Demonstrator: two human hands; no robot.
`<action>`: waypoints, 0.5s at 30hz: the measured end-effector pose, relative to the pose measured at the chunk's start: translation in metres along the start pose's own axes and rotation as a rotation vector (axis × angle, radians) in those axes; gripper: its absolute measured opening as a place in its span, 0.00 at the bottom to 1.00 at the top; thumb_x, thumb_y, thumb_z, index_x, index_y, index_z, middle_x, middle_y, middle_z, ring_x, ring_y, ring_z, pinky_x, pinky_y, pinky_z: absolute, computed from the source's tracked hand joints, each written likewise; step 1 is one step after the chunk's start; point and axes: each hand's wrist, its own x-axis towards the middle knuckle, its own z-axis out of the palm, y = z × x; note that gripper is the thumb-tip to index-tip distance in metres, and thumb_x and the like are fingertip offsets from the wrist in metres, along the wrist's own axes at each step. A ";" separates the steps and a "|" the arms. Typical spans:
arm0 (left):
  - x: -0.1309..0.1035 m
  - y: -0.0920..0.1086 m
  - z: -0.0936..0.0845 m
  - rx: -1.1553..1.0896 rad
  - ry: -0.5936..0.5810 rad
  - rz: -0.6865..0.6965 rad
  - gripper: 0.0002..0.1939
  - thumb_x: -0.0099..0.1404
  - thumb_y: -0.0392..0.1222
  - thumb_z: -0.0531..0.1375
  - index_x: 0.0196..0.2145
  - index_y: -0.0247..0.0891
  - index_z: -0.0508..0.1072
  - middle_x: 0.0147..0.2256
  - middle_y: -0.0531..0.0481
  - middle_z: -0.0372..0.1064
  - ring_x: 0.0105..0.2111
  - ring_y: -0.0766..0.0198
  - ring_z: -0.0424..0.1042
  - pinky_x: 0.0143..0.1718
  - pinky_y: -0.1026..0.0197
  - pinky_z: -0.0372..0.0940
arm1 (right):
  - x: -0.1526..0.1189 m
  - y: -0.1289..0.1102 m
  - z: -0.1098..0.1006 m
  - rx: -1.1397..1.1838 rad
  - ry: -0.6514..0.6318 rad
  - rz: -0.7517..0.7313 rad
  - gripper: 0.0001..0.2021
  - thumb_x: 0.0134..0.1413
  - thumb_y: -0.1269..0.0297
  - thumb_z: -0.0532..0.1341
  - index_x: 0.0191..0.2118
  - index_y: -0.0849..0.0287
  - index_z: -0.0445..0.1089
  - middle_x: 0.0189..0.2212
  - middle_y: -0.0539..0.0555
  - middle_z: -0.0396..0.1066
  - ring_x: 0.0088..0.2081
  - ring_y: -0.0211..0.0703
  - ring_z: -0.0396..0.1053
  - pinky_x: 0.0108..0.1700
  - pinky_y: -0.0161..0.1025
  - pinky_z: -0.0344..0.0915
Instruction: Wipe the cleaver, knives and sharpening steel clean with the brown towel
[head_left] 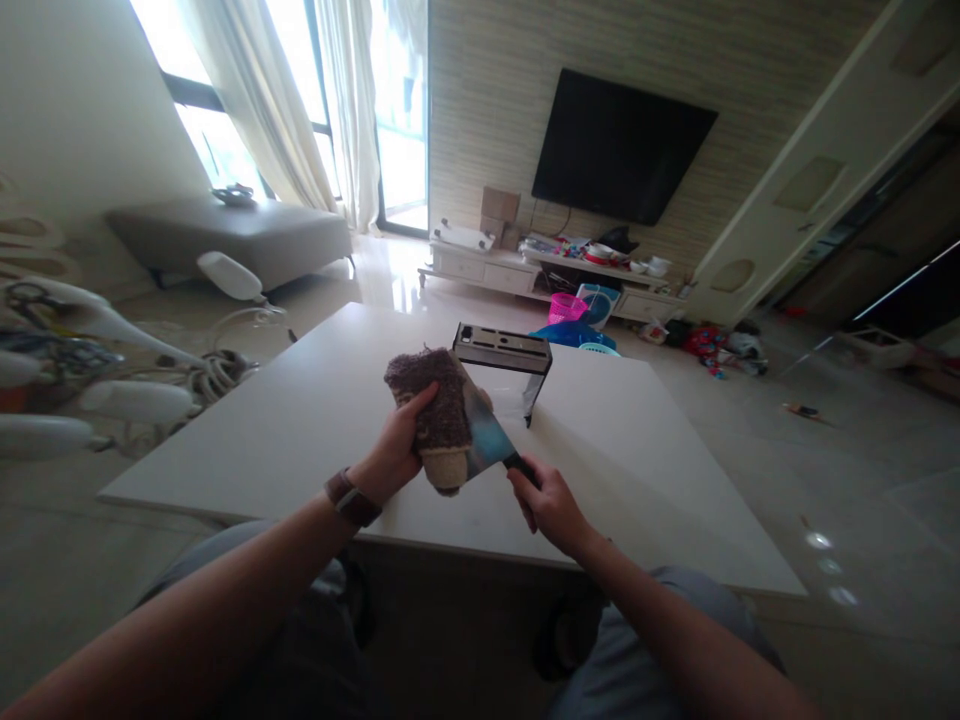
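My left hand (397, 445) is closed round a thick, fuzzy brown cloth (444, 405) with a beige part at its lower end, its thumb lying on top. A cleaver (487, 437) with a broad shiny blade and a black handle is gripped by my right hand (551, 505). The blade lies against the right side of the cloth, which hides part of it. Both are above the white table (585, 480). Just beyond them stands a slotted rack (502, 347) with a dark frame and clear sides, apparently a knife holder.
Left of the table are white lamp-like pieces (142, 400) and coiled cables. A grey bench (232, 235) stands by the window. Beyond the table are a pink basket (566, 308), a blue plastic thing (570, 333) and a low white TV cabinet (487, 270). Bags (720, 345) lie on the floor at right.
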 end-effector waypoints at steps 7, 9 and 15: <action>0.000 0.000 0.001 0.014 0.013 0.005 0.11 0.69 0.38 0.62 0.47 0.31 0.78 0.41 0.39 0.82 0.36 0.53 0.83 0.43 0.52 0.80 | 0.001 -0.001 -0.001 0.006 0.006 0.013 0.14 0.66 0.52 0.58 0.32 0.55 0.63 0.14 0.40 0.58 0.12 0.31 0.54 0.15 0.30 0.50; 0.000 0.000 0.000 0.003 0.015 0.013 0.12 0.68 0.37 0.63 0.49 0.32 0.78 0.42 0.40 0.82 0.37 0.53 0.83 0.43 0.53 0.80 | 0.001 0.000 -0.001 0.003 0.004 0.008 0.14 0.66 0.52 0.58 0.32 0.55 0.63 0.15 0.40 0.58 0.13 0.32 0.55 0.15 0.30 0.51; 0.001 -0.001 0.000 -0.006 0.016 0.001 0.16 0.67 0.37 0.64 0.53 0.33 0.76 0.43 0.38 0.82 0.36 0.53 0.83 0.41 0.52 0.80 | 0.001 0.000 -0.002 -0.015 0.006 0.008 0.14 0.66 0.52 0.57 0.32 0.55 0.63 0.15 0.40 0.58 0.12 0.32 0.55 0.15 0.31 0.51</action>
